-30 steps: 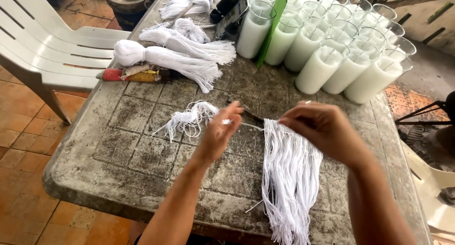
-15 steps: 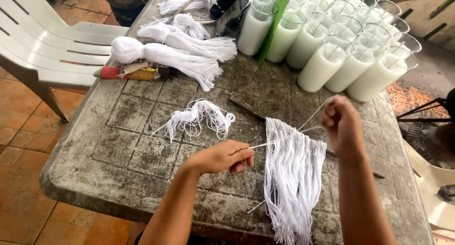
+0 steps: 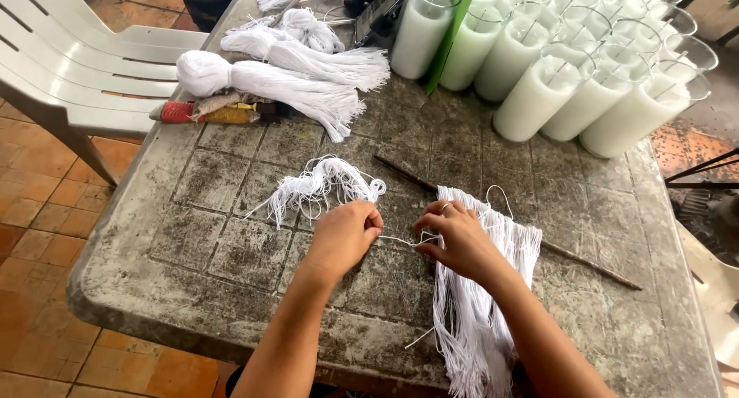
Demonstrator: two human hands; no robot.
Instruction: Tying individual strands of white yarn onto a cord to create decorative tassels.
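Head view, left to right. Far left: white plastic chair [image 3: 69, 67] pulled up against the table edge, over worn orange floor tiles [image 3: 31, 252]. Next, on the stone-look table [image 3: 192, 252], grey and grimy with a moulded square pattern: a thick bound bundle of white string [image 3: 262, 86], with a red and yellow tube-like object [image 3: 208, 112] just beside it. Below those, a small loose tangle of cut strands [image 3: 323, 184], just above the left hand [image 3: 346, 236].

Left hand curled nearly closed, thumb and forefinger pinched on one end of a single white strand [image 3: 399, 242]. Right hand [image 3: 462, 240] also mostly closed, fingertips nipping the other end of that strand, a ring [image 3: 446, 207] on one finger. Strand drawn short and fairly taut between the two, low over the tabletop. Under and beyond the right hand, a flat hank of long white strands [image 3: 477, 313], draped off the near edge of the table.

Step in hand, as a judgement: one strand separated out from the hank. Next calls for a firm pinch at both ends and a clean draw clear of the neighbouring strands, without snagging.

Further right: a thin dark stick [image 3: 585, 263] lying aslant, partly under the hank. Top right: rows of glass jars of white wax [image 3: 539, 98] standing close together, with a green strip [image 3: 454, 28] upright among them. Outdoor or workshop look; little else visible.
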